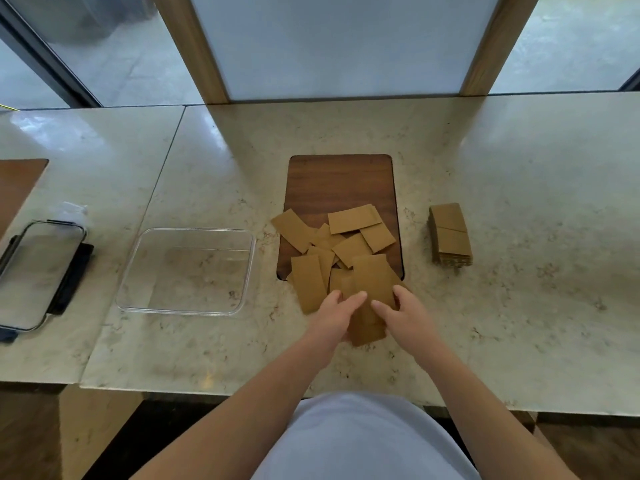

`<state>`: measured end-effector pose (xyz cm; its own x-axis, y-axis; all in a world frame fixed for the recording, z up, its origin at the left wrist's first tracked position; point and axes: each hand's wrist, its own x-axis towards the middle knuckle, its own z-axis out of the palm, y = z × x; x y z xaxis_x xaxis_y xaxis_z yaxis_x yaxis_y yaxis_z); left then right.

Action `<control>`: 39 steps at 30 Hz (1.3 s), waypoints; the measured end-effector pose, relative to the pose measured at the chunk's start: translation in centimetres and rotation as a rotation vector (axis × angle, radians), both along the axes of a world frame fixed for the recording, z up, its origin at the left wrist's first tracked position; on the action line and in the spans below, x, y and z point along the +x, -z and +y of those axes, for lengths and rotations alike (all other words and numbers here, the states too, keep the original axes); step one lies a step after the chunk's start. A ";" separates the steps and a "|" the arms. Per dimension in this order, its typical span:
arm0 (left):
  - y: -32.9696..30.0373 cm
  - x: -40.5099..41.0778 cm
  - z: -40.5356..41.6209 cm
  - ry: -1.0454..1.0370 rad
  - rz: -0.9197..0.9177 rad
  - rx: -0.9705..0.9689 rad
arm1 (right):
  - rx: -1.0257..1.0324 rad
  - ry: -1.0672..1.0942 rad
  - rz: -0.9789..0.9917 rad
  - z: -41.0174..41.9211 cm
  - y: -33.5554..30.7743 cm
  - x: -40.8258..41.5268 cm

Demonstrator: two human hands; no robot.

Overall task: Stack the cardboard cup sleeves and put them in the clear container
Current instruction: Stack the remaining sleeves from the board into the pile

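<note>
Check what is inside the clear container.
Nothing lies in the clear container; the marble counter shows through its floor. The sleeves lie loose on the wooden board, none hidden inside.

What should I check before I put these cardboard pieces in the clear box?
1. Both hands hold the sleeves: left hand and right hand grip a small bunch. Ok.
2. Bunch edges lined up: cannot tell.
3. Clear container open and empty: ok.
4. Lid out of the way, left of the container: ok.
5. All sleeves gathered: not ok, loose sleeves lie scattered on the wooden board.
6. Finished stack in the container: not ok.
</note>
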<state>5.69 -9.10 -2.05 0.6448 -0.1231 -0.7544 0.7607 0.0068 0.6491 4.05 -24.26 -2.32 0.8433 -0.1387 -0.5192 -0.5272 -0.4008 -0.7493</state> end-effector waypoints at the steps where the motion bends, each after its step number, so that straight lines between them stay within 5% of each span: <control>1: -0.2 0.1 -0.1 -0.030 0.016 -0.066 | 0.057 0.016 0.003 0.3 -0.3 -0.3; 9: -0.6 -0.8 1.4 -0.247 0.109 -0.268 | 0.278 0.269 0.030 -0.1 -1.0 -1.1; 14: -0.9 -1.4 2.7 -0.452 0.286 -0.647 | 0.336 0.312 0.020 0.1 -1.1 -1.8; 18: -1.2 -2.2 3.0 -0.412 0.269 -0.849 | 0.284 0.260 -0.054 0.7 -1.7 -2.5; 28: -2.1 -2.6 2.3 -0.387 0.076 -0.406 | 0.371 0.137 -0.103 1.4 -3.2 -2.7; 33: -2.0 -2.8 1.9 -0.371 0.023 -0.268 | 0.064 -0.071 -0.412 2.3 -3.4 -3.2; 39: -2.0 -2.6 1.5 -0.413 0.097 -0.392 | -0.243 -0.322 -0.592 3.6 -4.0 -4.1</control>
